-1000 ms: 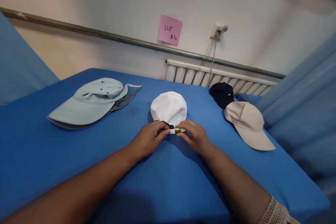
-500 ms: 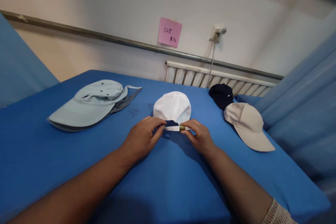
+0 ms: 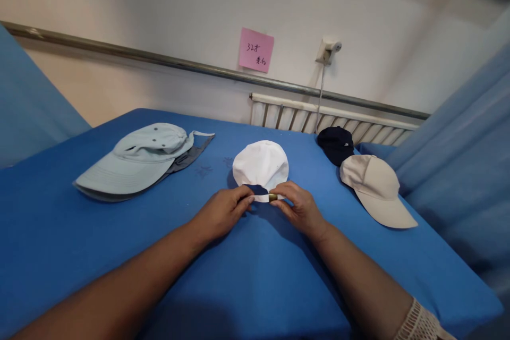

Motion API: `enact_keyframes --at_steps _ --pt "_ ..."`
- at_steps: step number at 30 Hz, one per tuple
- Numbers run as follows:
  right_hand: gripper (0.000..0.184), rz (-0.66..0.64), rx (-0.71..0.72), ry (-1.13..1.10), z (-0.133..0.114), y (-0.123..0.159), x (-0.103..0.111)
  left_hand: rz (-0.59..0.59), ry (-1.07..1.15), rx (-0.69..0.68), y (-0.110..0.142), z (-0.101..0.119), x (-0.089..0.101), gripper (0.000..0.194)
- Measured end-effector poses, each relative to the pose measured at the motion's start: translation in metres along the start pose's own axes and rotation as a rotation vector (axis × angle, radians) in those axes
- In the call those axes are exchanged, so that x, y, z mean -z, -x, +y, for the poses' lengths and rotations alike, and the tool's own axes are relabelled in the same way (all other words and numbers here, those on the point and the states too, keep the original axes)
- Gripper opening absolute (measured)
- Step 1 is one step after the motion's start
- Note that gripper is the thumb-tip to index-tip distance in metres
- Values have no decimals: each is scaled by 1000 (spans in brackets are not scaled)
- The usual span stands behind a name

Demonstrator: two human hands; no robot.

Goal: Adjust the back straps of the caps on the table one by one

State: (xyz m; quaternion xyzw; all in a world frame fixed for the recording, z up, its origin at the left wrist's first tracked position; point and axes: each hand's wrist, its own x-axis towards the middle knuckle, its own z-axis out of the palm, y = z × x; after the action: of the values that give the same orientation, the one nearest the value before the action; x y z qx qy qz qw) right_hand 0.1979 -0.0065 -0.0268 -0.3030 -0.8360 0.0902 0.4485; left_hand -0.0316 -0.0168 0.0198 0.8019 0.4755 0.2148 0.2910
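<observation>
A white cap rests on the blue-covered table with its back strap toward me. My left hand is closed, pinching the left side of the strap between thumb and forefinger. At the strap's right side, my right hand pinches beside the brass-coloured buckle. Through the gap above the strap a dark blue patch shows. The front of the cap is turned away and hidden.
On the left lies a pale grey-green cap over a dark grey one. To the right are a navy cap and a beige cap. Behind stand a radiator and a metal rail; blue curtains hang at both sides.
The white cap shifted slightly right, then a little back. My left thumb and forefinger parted near the strap half a second ago and are closed on it now. My right hand kept its pinch.
</observation>
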Motion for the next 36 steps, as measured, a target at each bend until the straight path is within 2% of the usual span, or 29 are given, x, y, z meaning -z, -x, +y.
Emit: enact_keyframes --at_steps 6,14,22,24,28,29,30,32,34,36 --pt "16 -59 -18 44 -4 -2 -1 22 8 -50 1 4 -6 32" --pt "15 -23 -17 79 -5 -2 -1 132 -26 -2 2 1 -8 34" --pt "16 -29 -3 69 -6 -2 -3 150 33 -14 2 3 -12 31" --pt "16 3 -12 48 -5 -2 -3 201 113 -5 3 6 -10 24" --pt "16 98 -69 37 -4 -2 -1 431 264 29 6 13 -4 20" --pt "17 124 -77 38 -4 -2 0 457 299 57 7 14 -4 22" --pt "17 147 -80 37 -4 -2 0 444 344 95 8 14 -5 25" --pt "19 179 -77 32 -4 -2 1 326 468 192 8 15 -12 30" --pt "20 186 -79 27 -4 -2 -1 183 642 285 7 16 -23 25" --pt "20 170 -85 29 -5 -2 -3 114 858 346 5 17 -36 21"
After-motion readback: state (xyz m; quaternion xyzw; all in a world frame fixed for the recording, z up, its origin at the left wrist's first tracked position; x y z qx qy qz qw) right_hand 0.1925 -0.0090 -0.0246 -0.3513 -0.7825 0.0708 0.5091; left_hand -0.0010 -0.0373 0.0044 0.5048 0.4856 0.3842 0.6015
